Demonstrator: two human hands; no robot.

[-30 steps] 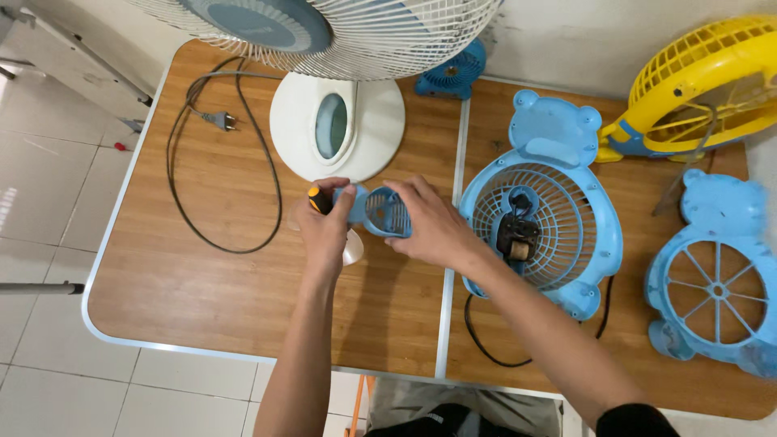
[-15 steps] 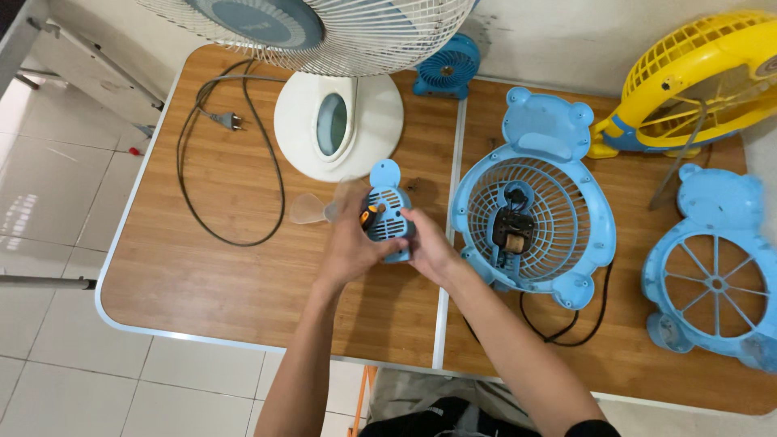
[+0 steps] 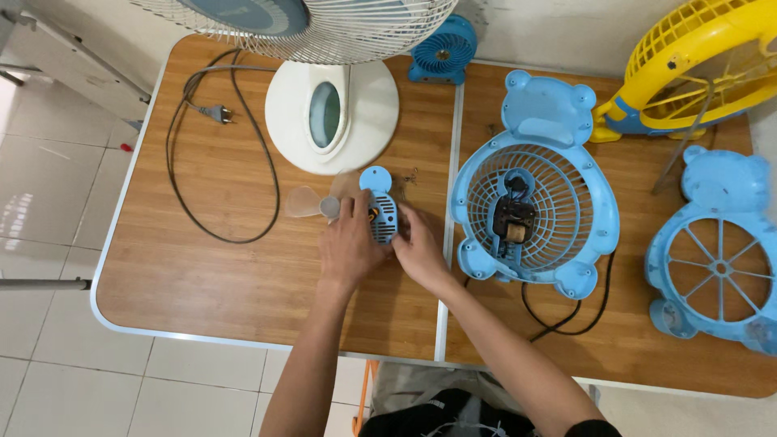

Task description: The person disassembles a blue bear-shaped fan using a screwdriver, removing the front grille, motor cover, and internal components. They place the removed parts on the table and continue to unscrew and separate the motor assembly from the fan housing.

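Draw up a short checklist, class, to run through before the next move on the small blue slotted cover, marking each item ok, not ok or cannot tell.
1. Both hands on the small blue slotted cover: left hand and right hand grip it: ok.
2. Cover resting on the table: cannot tell.
3. Clear fan blade within reach, beside the left hand: ok.
4. Blue bear-shaped fan housing lying flat, motor exposed: ok.
5. White fan's plug unplugged, lying on the table: ok.

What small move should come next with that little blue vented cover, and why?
Probably carry the small blue vented cover, held between left hand and right hand, toward the exposed motor in the blue bear-shaped grille; that motor sits bare.
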